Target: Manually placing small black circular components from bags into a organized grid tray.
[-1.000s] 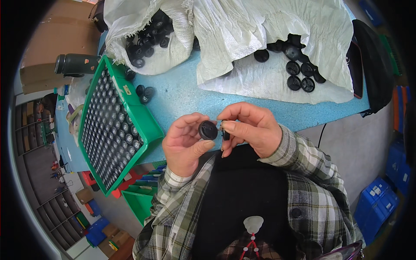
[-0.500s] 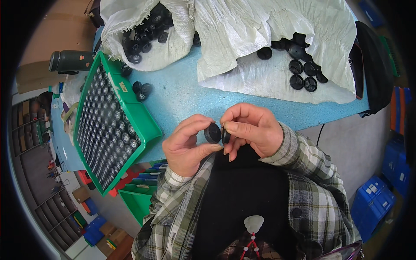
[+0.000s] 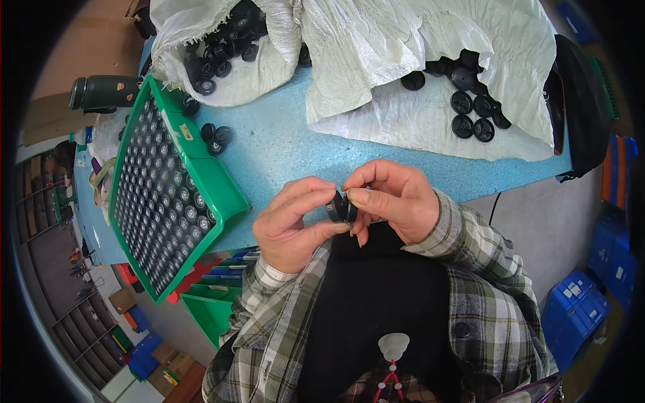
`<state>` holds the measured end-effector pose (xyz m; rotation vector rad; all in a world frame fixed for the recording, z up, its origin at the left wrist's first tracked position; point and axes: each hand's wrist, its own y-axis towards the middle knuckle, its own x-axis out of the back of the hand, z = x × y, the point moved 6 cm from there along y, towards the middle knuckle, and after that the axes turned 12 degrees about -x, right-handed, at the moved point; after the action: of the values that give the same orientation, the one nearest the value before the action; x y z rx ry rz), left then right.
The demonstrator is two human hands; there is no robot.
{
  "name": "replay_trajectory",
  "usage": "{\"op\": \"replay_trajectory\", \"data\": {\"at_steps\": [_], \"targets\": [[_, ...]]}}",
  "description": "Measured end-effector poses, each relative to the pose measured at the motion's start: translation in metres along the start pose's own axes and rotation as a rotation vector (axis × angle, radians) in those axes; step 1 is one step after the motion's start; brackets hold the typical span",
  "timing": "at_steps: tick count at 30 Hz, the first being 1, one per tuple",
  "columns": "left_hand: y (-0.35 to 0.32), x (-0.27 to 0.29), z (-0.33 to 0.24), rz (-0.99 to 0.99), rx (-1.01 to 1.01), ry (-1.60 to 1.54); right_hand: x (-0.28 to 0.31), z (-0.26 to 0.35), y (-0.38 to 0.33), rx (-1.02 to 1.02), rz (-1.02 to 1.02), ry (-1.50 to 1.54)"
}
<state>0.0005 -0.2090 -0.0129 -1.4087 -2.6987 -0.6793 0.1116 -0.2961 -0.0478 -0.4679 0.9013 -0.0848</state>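
Between the thumb and fingers of my left hand (image 3: 289, 225) is a round black plastic wheel-like part (image 3: 333, 207), tipped on edge. My right hand (image 3: 400, 201) pinches a thinner black disc (image 3: 351, 211) beside it. The two pieces stand face to face and look pressed together or nearly so; fingers hide part of both. To the left, a green tray (image 3: 226, 213) holds rows of black round parts with pale centres. A few loose black parts (image 3: 220, 136) lie next to the tray's far edge.
A white woven sack (image 3: 269, 80) with black parts inside lies open at the far left. Another white sack (image 3: 376, 127) spreads across the far right, black discs (image 3: 462, 125) on it. A dark flask (image 3: 104, 93) lies behind the tray. Below the blue table (image 3: 282, 148) stand green bins (image 3: 211, 305).
My left hand has moved slightly right, bringing its black part against or very close to the disc in my right hand. The left part has turned more edge-on.
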Motion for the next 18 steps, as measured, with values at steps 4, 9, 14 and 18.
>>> {"op": "replay_trajectory", "data": {"at_steps": [4, 9, 14, 18], "targets": [[0.0049, -0.0004, -0.004, 0.012, -0.009, 0.08, -0.003, 0.002, -0.0006, 0.018, -0.02, -0.032], [0.0063, -0.0022, -0.0043, 0.094, -0.058, 0.112, -0.0036, 0.0013, -0.0014, 0.077, -0.03, -0.081], [0.0088, -0.005, -0.0079, 0.064, -0.043, 0.117, -0.0034, -0.0014, -0.0031, 0.118, -0.036, -0.096], [0.0083, -0.0081, -0.0072, 0.04, -0.039, 0.107, -0.0017, -0.0016, -0.0031, 0.158, -0.041, -0.111]]}}
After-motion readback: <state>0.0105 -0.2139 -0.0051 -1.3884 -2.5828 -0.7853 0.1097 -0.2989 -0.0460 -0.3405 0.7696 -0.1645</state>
